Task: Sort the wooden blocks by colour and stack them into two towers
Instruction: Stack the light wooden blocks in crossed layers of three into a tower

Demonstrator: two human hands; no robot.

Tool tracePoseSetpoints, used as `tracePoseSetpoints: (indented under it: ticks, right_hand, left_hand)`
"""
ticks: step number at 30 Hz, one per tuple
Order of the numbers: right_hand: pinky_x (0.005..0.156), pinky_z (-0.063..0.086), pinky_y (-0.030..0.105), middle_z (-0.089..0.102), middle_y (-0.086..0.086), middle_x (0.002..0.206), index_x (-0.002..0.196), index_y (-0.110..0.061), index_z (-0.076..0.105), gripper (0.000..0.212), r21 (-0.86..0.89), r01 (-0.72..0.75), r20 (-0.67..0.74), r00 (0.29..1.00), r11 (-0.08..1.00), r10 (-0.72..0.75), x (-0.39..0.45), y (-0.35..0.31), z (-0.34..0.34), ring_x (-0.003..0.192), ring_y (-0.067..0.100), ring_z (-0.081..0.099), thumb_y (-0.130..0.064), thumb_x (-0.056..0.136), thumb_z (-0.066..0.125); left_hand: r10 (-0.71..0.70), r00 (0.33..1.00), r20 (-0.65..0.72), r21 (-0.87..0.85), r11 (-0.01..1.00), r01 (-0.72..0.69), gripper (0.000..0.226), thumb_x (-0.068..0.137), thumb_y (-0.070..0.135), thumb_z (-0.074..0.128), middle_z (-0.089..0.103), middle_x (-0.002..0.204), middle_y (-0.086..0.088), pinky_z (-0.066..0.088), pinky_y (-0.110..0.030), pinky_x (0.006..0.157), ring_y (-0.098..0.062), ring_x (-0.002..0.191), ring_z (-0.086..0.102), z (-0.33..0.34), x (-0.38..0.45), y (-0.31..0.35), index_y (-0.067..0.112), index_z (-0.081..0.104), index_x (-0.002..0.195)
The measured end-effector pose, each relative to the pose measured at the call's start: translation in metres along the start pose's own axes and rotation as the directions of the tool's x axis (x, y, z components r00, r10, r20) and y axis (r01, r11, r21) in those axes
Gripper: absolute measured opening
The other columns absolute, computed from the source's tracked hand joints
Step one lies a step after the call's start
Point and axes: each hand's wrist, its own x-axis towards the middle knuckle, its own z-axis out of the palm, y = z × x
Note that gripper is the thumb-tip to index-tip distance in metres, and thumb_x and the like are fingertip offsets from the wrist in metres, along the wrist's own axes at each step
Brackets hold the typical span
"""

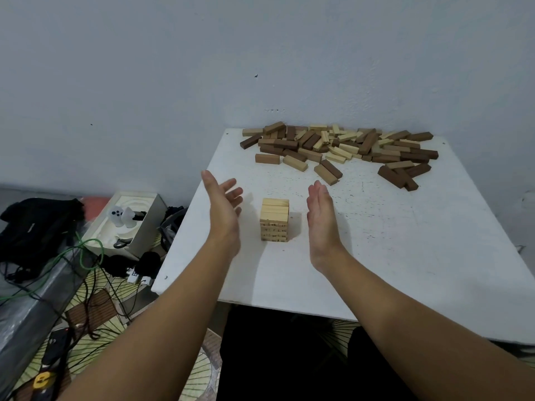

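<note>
Light tower (274,219) part-built on tabletop (376,256), dark tower unstarted, mixed pile (341,149) unsorted; left hand (223,209), right hand (321,218) flat-open, empty, flanking tower.

This looks like a makeshift recording corner in a lived-in room, not a proper lab. A small white table (376,256) is pushed against a bare, scuffed painted wall (260,53). Off the tabletop's left edge, the floor is a jumble: a patterned mat (95,290), tangled cables (86,256), a power strip (139,277), a black bag (34,224) and an open white box (127,221).
</note>
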Motion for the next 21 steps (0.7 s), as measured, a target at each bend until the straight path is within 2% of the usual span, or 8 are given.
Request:
tracePoseSetpoints:
  ticks: [4,8,10,12,14,15,18,21]
  right_hand:
    - [0.124,0.014,0.042,0.033,-0.009,0.164,0.159,-0.037,0.030,0.059,-0.072,0.030,-0.012,0.999,0.997,-0.030,0.008,-0.012,-0.010,0.150,0.009,0.028,-0.060,0.106,0.020]
    - [0.119,0.028,0.047,0.054,-0.004,0.142,0.142,-0.032,0.056,0.056,-0.204,0.034,-0.023,0.999,0.978,-0.040,0.020,-0.025,-0.020,0.132,0.014,0.047,-0.055,0.109,0.017]
    - [0.114,0.035,0.043,0.056,-0.004,0.134,0.132,-0.031,0.063,0.048,-0.293,0.033,-0.020,0.999,0.955,-0.041,0.028,-0.033,-0.024,0.125,0.013,0.050,-0.050,0.109,0.026]
    - [0.102,0.041,0.032,0.055,-0.008,0.134,0.130,-0.032,0.064,0.037,-0.433,0.074,0.011,0.997,0.899,-0.076,0.040,-0.039,-0.030,0.123,0.009,0.051,-0.044,0.109,0.037]
    - [0.088,0.044,0.023,0.052,-0.007,0.133,0.129,-0.033,0.064,0.030,-0.566,0.148,0.057,0.988,0.811,-0.141,0.056,-0.041,-0.035,0.114,0.003,0.052,-0.037,0.108,0.044]
    - [0.088,0.047,0.025,0.051,-0.006,0.130,0.128,-0.034,0.065,0.027,-0.625,0.176,0.072,0.983,0.761,-0.169,0.064,-0.040,-0.038,0.111,0.005,0.053,-0.035,0.107,0.048]
    - [0.103,0.038,0.033,0.046,-0.003,0.129,0.134,-0.036,0.060,0.031,-0.858,0.197,0.087,0.966,0.474,-0.244,0.091,-0.032,-0.047,0.123,0.020,0.042,-0.035,0.103,0.053]
    - [0.106,0.035,0.040,0.035,0.004,0.142,0.146,-0.036,0.047,0.044,-0.975,0.093,0.029,0.954,0.204,-0.298,0.117,-0.026,-0.059,0.127,0.030,0.033,-0.034,0.102,0.052]
  left_hand:
    - [0.057,0.998,-0.006,0.185,0.981,-0.055,0.044,0.106,0.054,0.046,0.067,0.110,0.001,0.049,-0.034,0.098,-0.015,0.102,0.062,0.002,0.014,0.022,0.019,0.065,0.124]
    - [0.133,0.983,0.128,0.372,0.912,-0.172,0.019,0.102,0.033,0.063,0.067,0.102,0.003,0.050,-0.025,0.082,-0.013,0.090,0.059,0.016,0.031,0.035,0.020,0.070,0.114]
    - [0.139,0.968,0.209,0.427,0.877,-0.218,0.014,0.101,0.031,0.066,0.066,0.097,0.003,0.049,-0.025,0.079,-0.013,0.086,0.058,0.027,0.039,0.040,0.020,0.071,0.108]
    - [0.138,0.951,0.276,0.458,0.851,-0.257,0.010,0.100,0.030,0.068,0.065,0.095,0.002,0.049,-0.026,0.078,-0.013,0.085,0.057,0.036,0.050,0.043,0.021,0.072,0.102]
    - [0.148,0.937,0.316,0.493,0.818,-0.295,0.009,0.099,0.029,0.068,0.064,0.093,0.001,0.049,-0.026,0.077,-0.014,0.084,0.056,0.043,0.065,0.041,0.022,0.073,0.099]
    - [0.153,0.930,0.334,0.518,0.794,-0.316,0.009,0.100,0.029,0.068,0.063,0.090,0.002,0.047,-0.025,0.074,-0.014,0.081,0.055,0.044,0.072,0.038,0.022,0.074,0.100]
    - [0.130,0.900,0.415,0.606,0.698,-0.380,0.014,0.101,0.032,0.066,0.058,0.083,0.006,0.042,-0.018,0.060,-0.010,0.071,0.051,0.047,0.098,0.024,0.031,0.077,0.111]
    - [0.137,0.846,0.516,0.692,0.515,-0.506,0.026,0.100,0.038,0.066,0.061,0.095,0.011,0.043,-0.018,0.067,-0.005,0.078,0.056,0.053,0.124,0.011,0.041,0.071,0.126]
